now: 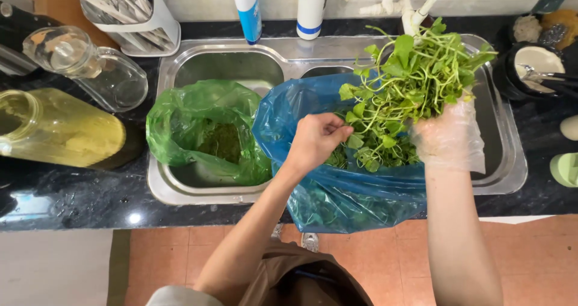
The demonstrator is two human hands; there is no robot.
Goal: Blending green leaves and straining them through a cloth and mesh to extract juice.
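My right hand (448, 138), in a thin clear plastic glove, grips a big bunch of leafy green herbs (409, 80) by its lower stems and holds it above the sink. My bare left hand (314, 140) pinches at stems on the left side of the bunch, fingers closed on a sprig. Under both hands lies an open blue plastic bag (343, 191) that drapes over the front edge of the steel double sink (289, 56). More green leaves (338, 157) lie inside the blue bag.
A green plastic bag (180, 122) with plant scraps sits in the left basin. Glass jars (90, 65) and a yellow-tinted jar (57, 128) stand on the dark counter at left. A cutlery rack (129, 8), two bottles (248, 8) and a tap (415, 8) line the back.
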